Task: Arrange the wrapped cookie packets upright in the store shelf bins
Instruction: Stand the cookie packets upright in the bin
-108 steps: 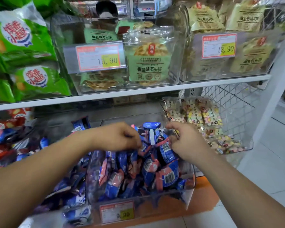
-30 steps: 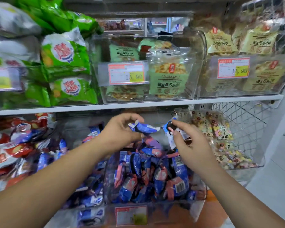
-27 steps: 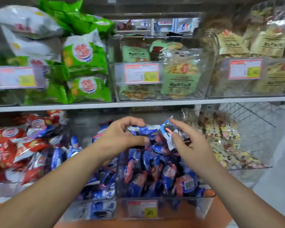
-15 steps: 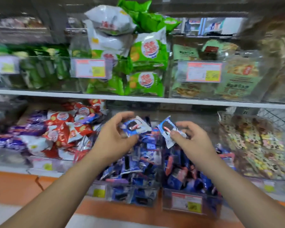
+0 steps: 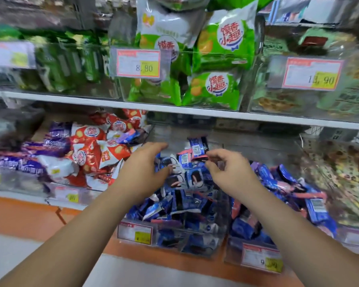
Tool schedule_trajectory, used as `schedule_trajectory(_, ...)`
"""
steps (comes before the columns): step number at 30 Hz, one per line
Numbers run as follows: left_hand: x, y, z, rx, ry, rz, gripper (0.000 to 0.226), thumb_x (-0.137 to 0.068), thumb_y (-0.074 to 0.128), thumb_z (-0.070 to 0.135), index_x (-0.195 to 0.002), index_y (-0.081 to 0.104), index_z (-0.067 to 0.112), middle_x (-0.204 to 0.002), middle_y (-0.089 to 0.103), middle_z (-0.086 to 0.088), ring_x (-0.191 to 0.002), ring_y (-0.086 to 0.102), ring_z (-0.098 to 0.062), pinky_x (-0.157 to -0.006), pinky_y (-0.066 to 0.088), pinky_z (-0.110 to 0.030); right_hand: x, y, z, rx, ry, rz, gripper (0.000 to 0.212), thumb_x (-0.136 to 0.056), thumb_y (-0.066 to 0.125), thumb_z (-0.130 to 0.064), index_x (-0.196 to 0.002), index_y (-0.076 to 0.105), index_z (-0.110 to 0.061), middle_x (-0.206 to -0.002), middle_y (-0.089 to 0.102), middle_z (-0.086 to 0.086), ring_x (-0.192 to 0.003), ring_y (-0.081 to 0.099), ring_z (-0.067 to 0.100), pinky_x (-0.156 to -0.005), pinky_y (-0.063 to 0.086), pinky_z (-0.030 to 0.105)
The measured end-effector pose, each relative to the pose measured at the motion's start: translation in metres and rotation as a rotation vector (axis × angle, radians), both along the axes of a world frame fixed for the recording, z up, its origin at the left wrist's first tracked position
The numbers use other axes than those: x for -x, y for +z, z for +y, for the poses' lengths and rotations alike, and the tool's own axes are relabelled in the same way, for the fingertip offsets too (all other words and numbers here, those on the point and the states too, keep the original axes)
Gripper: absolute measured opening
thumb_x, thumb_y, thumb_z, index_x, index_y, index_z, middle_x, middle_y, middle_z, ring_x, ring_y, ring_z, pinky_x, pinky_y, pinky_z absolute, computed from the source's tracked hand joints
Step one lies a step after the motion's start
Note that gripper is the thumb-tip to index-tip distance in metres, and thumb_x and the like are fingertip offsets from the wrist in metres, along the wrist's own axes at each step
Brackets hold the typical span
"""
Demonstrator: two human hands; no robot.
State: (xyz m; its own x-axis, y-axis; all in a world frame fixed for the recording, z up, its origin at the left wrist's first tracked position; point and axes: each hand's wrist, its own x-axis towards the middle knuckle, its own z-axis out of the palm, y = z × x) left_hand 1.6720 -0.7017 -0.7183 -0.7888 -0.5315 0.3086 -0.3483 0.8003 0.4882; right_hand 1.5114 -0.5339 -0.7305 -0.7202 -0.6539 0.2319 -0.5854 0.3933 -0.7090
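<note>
Reaching over the clear bin [image 5: 199,248] on the lower shelf, the left hand [image 5: 145,169] lies open, its fingers straight against the heaped blue cookie packets [image 5: 180,204]. The right hand [image 5: 226,171] curls its fingers beside an upright packet [image 5: 197,149] at the back. Blur hides whether it pinches that packet.

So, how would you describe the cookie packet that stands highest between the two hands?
Below the green bags, find the clear bin heaped with blue packets. At its back, between the left hand and right hand, one packet stands upright above the tumbled heap, its white label panel facing out.
</note>
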Motion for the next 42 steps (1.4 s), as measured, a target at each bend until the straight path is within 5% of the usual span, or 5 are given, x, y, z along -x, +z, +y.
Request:
schedule_trajectory(9, 0.008, -0.007, -0.004, 0.044, -0.152, -0.251, 0.028, -0.087, 0.077, 0.027, -0.112, 0.068, 0.019, -0.111, 0.065, 0.005, -0.101, 0.061, -0.019, -0.092, 0.054, -0.042, 0.003, 0.008, 0.039, -0.168, 0.076, 0.095, 0.023, -0.099, 0.063, -0.028, -0.119, 0.073, -0.030, -0.119, 0.071, -0.015, -0.109, 0.063, 0.007, -0.094, 0.049, 0.027)
schedule_trajectory(12, 0.007, -0.007, -0.001, 0.120, -0.128, -0.340, 0.055, -0.090, 0.074, 0.032, -0.141, 0.056, 0.018, -0.145, 0.051, -0.002, -0.131, 0.050, -0.024, -0.108, 0.046, -0.039, 0.002, 0.010, 0.039, -0.170, 0.075, 0.076, 0.024, -0.098, 0.063, -0.029, -0.121, 0.070, -0.031, -0.115, 0.071, -0.014, -0.106, 0.064, 0.009, -0.089, 0.049, 0.026)
schedule_trajectory(21, 0.003, -0.012, -0.009, 0.063, -0.119, -0.055, 0.041, -0.092, 0.072, 0.015, -0.132, 0.066, 0.021, -0.130, 0.065, 0.002, -0.122, 0.058, -0.020, -0.104, 0.046, -0.033, 0.060, 0.036, -0.014, -0.402, 0.123, 0.095, 0.048, -0.088, 0.078, -0.025, -0.133, 0.064, -0.021, -0.133, 0.063, -0.006, -0.103, 0.066, 0.011, -0.086, 0.045, 0.009)
schedule_trajectory(25, 0.010, -0.011, -0.013, 0.074, -0.122, -0.042, 0.038, -0.092, 0.070, 0.016, -0.130, 0.066, 0.021, -0.129, 0.065, 0.003, -0.120, 0.058, -0.017, -0.099, 0.042, -0.025, 0.080, 0.031, -0.050, -0.703, 0.156, 0.079, 0.076, -0.073, 0.088, -0.038, -0.139, 0.053, -0.026, -0.128, 0.065, -0.002, -0.111, 0.065, 0.021, -0.099, 0.054, 0.038)
schedule_trajectory(42, 0.120, -0.015, -0.062, 0.012, -0.217, -0.525, 0.026, -0.077, 0.083, 0.027, -0.098, 0.069, 0.018, -0.097, 0.072, -0.002, -0.091, 0.067, -0.024, -0.082, 0.058, -0.035, 0.090, 0.018, -0.054, -0.748, 0.312, 0.112, 0.018, -0.084, 0.080, -0.028, -0.098, 0.068, -0.031, -0.095, 0.063, -0.012, -0.092, 0.061, 0.012, -0.076, 0.043, 0.021)
